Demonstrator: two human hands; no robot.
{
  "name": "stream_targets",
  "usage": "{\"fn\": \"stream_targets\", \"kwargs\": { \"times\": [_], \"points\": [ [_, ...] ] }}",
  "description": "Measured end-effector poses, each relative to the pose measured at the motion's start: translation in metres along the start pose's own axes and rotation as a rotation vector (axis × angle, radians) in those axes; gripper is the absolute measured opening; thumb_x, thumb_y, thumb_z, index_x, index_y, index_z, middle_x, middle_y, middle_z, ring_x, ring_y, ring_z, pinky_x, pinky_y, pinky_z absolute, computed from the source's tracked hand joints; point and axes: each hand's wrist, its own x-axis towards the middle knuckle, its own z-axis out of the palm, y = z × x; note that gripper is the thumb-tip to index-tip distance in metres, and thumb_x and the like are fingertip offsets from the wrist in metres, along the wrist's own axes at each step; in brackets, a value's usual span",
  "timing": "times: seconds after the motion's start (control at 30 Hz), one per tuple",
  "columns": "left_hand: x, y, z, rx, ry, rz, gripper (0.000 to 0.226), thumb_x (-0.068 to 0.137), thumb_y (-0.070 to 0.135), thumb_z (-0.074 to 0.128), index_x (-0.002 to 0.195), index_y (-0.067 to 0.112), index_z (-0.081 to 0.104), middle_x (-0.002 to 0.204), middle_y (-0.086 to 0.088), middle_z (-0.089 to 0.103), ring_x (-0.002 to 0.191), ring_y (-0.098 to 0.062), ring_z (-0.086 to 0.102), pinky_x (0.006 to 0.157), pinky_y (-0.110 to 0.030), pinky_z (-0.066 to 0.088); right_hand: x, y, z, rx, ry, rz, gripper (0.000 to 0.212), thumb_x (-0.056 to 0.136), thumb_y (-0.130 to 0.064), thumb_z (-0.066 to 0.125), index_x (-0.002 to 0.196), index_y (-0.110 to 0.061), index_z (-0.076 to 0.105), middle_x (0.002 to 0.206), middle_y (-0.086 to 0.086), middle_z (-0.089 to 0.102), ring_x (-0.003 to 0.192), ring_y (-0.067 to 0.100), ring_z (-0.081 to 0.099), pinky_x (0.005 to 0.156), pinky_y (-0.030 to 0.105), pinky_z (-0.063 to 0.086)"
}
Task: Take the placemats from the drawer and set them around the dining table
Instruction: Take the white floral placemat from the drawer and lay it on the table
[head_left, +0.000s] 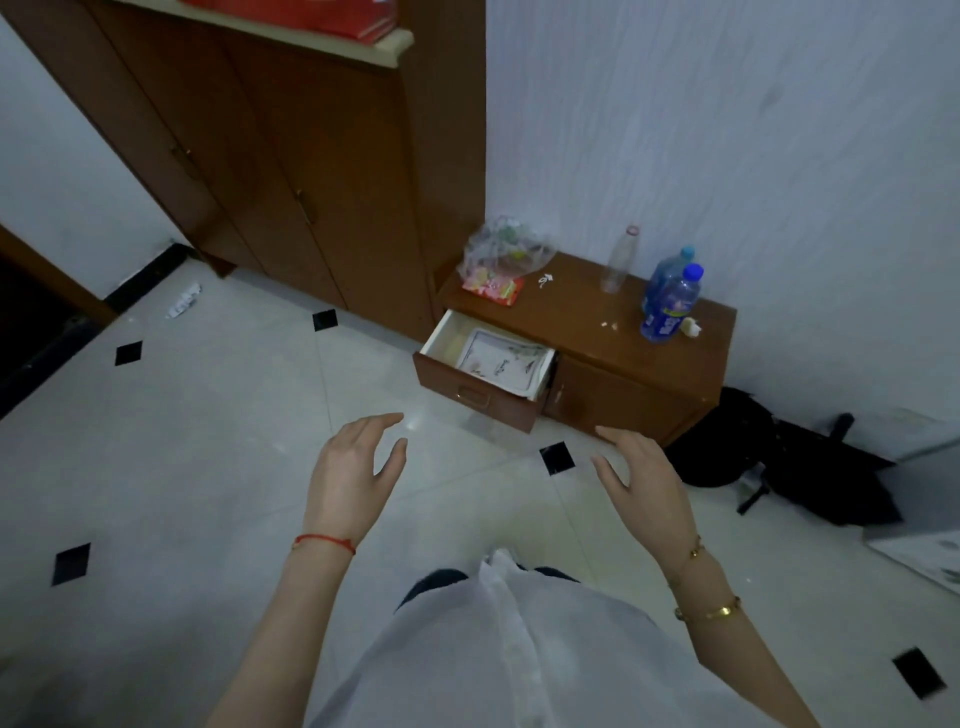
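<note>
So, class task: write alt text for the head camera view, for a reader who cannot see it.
Two empty open hands, left hand and right hand, reach toward an open drawer of a low wooden cabinet holding a white patterned placemat. Bottles and a plastic bag sit on top.

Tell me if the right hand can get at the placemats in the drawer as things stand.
Probably yes. The drawer stands open with the placemats uncovered on top, and the right hand is empty, with only bare floor between.
</note>
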Motion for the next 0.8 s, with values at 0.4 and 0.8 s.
{"fn": "stream_targets", "kwargs": {
  "times": [0.4, 0.8],
  "points": [
    [0.221, -0.056, 0.055, -0.085, -0.042, 0.097, 0.031, 0.088, 0.013, 0.065, 0.12, 0.012, 0.062, 0.112, -0.005, 0.068, 0.099, -0.02, 0.063, 0.09, -0.034, 0.053, 0.189, 0.008, 0.078, 0.065, 0.007, 0.127, 0.033, 0.093, -0.022, 0.061, 0.125, -0.011, 0.06, 0.114, 0.004, 0.065, 0.109, 0.02, 0.057, 0.093, 0.031, 0.048],
    [0.398, -0.126, 0.159, -0.122, -0.341, 0.237, 0.028, 0.088, 0.009, 0.064, 0.116, 0.011, 0.063, 0.107, -0.007, 0.068, 0.095, -0.02, 0.063, 0.088, -0.026, 0.049, 0.311, 0.024, 0.202, 0.114, 0.055, 0.551, 0.032, 0.096, -0.024, 0.056, 0.125, -0.01, 0.059, 0.116, 0.006, 0.063, 0.107, 0.022, 0.056, 0.08, 0.023, 0.039]
  ]
}}
